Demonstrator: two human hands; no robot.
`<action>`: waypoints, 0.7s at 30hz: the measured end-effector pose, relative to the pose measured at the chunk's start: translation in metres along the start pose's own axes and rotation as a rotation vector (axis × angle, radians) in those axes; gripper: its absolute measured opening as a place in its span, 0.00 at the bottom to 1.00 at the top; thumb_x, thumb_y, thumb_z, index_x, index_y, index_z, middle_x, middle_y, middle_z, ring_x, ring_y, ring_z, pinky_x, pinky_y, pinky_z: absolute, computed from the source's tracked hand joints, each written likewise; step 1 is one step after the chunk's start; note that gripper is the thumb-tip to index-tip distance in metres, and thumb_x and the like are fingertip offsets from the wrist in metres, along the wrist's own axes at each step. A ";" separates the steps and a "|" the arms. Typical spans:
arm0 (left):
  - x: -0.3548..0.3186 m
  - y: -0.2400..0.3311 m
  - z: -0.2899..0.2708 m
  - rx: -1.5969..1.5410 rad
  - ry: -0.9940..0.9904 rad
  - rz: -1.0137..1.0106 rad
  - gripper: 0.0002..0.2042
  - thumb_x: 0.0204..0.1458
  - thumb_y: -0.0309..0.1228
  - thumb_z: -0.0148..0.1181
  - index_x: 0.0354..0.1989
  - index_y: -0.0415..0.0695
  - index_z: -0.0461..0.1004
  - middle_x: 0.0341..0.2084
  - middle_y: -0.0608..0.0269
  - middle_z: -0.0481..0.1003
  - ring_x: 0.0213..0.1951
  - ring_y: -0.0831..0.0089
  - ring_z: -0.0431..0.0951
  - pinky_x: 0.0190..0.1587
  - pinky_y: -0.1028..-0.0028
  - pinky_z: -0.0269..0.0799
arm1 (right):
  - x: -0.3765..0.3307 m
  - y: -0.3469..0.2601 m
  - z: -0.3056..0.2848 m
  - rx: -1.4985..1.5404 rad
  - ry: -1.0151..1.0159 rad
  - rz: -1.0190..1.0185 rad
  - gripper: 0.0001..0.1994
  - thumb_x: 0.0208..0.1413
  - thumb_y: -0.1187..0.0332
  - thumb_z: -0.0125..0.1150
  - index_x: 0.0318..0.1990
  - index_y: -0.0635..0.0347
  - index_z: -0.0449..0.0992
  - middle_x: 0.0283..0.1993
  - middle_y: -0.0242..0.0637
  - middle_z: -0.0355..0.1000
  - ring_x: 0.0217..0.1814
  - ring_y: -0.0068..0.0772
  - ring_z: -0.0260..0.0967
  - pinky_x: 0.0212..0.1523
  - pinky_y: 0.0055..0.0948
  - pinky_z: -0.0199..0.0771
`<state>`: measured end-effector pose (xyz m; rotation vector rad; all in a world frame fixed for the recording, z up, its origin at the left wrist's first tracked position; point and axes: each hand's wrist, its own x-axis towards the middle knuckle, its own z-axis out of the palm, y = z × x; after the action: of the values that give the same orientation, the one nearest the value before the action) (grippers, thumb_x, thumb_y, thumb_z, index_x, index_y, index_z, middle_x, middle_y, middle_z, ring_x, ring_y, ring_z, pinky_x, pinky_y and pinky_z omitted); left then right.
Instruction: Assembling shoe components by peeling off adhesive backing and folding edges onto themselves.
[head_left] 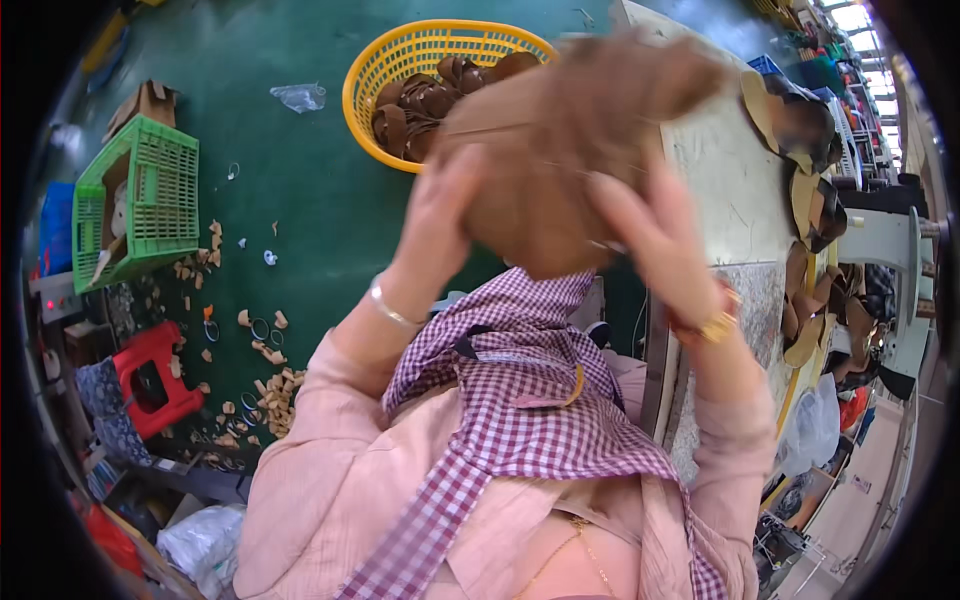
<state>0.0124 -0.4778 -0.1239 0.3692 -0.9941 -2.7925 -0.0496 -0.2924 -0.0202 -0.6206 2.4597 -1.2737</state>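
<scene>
Both of my hands are raised in front of me around a large brown leather-like bundle (pixel 530 170), smeared by motion. My left hand (pixel 446 200) grips its left side, fingers partly hidden behind it. On the other side my right hand (pixel 660 232) clasps it, the thumb lying on the brown surface. Folds and a looped end stick up at the bundle's upper right; its exact kind is hard to make out. Just behind it on the floor stands a yellow plastic basket (pixel 365 135) holding several brown curled pieces (pixel 425 97) that look like shoe uppers.
A pale worktable (pixel 725 190) runs along my right, with several sandal-like shoes (pixel 800 215) beyond it. To the left are a green crate (pixel 165 185), a red stool (pixel 165 380) and tan scraps (pixel 278 395) on the green floor. A clear plastic bag (pixel 299 97) lies near the basket.
</scene>
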 end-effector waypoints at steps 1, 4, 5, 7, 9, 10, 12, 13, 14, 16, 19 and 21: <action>0.002 0.000 -0.027 0.006 0.127 0.032 0.22 0.62 0.34 0.54 0.63 0.38 0.67 0.55 0.55 0.74 0.52 0.71 0.76 0.53 0.76 0.72 | 0.023 0.012 0.034 0.056 0.033 -0.141 0.17 0.63 0.59 0.59 0.42 0.69 0.68 0.36 0.44 0.75 0.32 0.35 0.70 0.35 0.35 0.71; 0.035 0.007 -0.076 0.092 0.111 0.081 0.25 0.64 0.42 0.49 0.64 0.41 0.66 0.59 0.58 0.73 0.59 0.70 0.73 0.59 0.73 0.68 | 0.071 0.045 0.095 0.142 -0.011 -0.069 0.18 0.64 0.57 0.56 0.44 0.68 0.68 0.37 0.47 0.76 0.33 0.42 0.72 0.38 0.37 0.73; 0.046 0.003 -0.086 0.094 0.120 0.086 0.25 0.64 0.42 0.49 0.64 0.41 0.66 0.59 0.58 0.73 0.59 0.70 0.73 0.59 0.73 0.68 | 0.084 0.055 0.101 0.145 -0.020 -0.072 0.18 0.64 0.57 0.56 0.44 0.68 0.68 0.37 0.47 0.76 0.33 0.42 0.72 0.38 0.37 0.73; 0.076 -0.009 -0.103 0.029 0.176 0.016 0.25 0.63 0.43 0.51 0.63 0.40 0.67 0.58 0.57 0.73 0.57 0.69 0.74 0.58 0.74 0.68 | 0.107 0.073 0.110 0.191 -0.038 0.043 0.19 0.64 0.57 0.57 0.45 0.69 0.68 0.39 0.49 0.76 0.35 0.43 0.72 0.40 0.37 0.73; 0.105 -0.020 -0.121 -0.033 0.238 -0.061 0.25 0.62 0.43 0.54 0.62 0.39 0.69 0.57 0.55 0.74 0.56 0.68 0.74 0.58 0.74 0.69 | 0.126 0.093 0.121 0.241 -0.058 0.168 0.20 0.63 0.56 0.57 0.46 0.70 0.68 0.41 0.50 0.75 0.37 0.44 0.73 0.41 0.37 0.74; 0.124 -0.026 -0.126 -0.023 0.215 -0.101 0.26 0.61 0.45 0.55 0.62 0.39 0.69 0.57 0.55 0.74 0.56 0.67 0.74 0.57 0.73 0.69 | 0.138 0.111 0.127 0.243 -0.055 0.177 0.20 0.63 0.56 0.57 0.46 0.70 0.68 0.41 0.50 0.75 0.37 0.44 0.73 0.41 0.37 0.74; 0.174 -0.040 -0.140 -0.014 0.185 -0.148 0.28 0.60 0.47 0.56 0.62 0.39 0.69 0.58 0.54 0.74 0.57 0.65 0.74 0.57 0.72 0.70 | 0.173 0.151 0.140 0.320 -0.003 0.269 0.22 0.63 0.56 0.57 0.48 0.71 0.68 0.43 0.52 0.75 0.40 0.45 0.73 0.43 0.37 0.74; 0.204 -0.047 -0.155 0.024 0.176 -0.256 0.29 0.59 0.49 0.57 0.62 0.39 0.69 0.58 0.53 0.73 0.57 0.63 0.74 0.56 0.70 0.71 | 0.188 0.168 0.143 0.358 0.031 0.311 0.22 0.62 0.56 0.58 0.49 0.71 0.68 0.44 0.53 0.75 0.42 0.46 0.74 0.44 0.37 0.75; 0.231 -0.057 -0.173 0.060 0.173 -0.370 0.31 0.59 0.51 0.57 0.63 0.39 0.69 0.59 0.52 0.73 0.58 0.60 0.74 0.56 0.67 0.72 | 0.196 0.181 0.146 0.396 0.062 0.361 0.23 0.62 0.56 0.58 0.50 0.72 0.68 0.45 0.54 0.75 0.43 0.46 0.74 0.45 0.37 0.75; 0.275 -0.063 -0.191 0.478 0.345 -0.552 0.27 0.61 0.50 0.55 0.61 0.42 0.70 0.56 0.56 0.76 0.53 0.62 0.77 0.52 0.71 0.74 | 0.197 0.186 0.146 0.185 0.076 0.309 0.24 0.57 0.58 0.60 0.51 0.74 0.70 0.48 0.57 0.74 0.47 0.53 0.74 0.49 0.39 0.76; 0.312 -0.082 -0.283 0.723 0.601 -0.414 0.25 0.59 0.49 0.58 0.56 0.42 0.73 0.45 0.59 0.79 0.43 0.65 0.79 0.44 0.74 0.75 | 0.171 0.177 0.156 -0.119 -0.038 0.020 0.21 0.51 0.61 0.62 0.46 0.72 0.75 0.47 0.58 0.74 0.46 0.61 0.73 0.48 0.45 0.76; 0.329 -0.083 -0.285 0.804 0.474 -0.322 0.24 0.59 0.46 0.59 0.56 0.41 0.73 0.45 0.58 0.78 0.42 0.66 0.78 0.44 0.73 0.75 | 0.152 0.155 0.150 -0.193 -0.228 0.040 0.19 0.46 0.62 0.62 0.40 0.68 0.79 0.46 0.59 0.74 0.45 0.63 0.72 0.47 0.49 0.76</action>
<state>-0.2276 -0.6590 -0.4495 1.3013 -1.9941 -2.1943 -0.1499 -0.3937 -0.2426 -0.7170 2.4064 -0.9022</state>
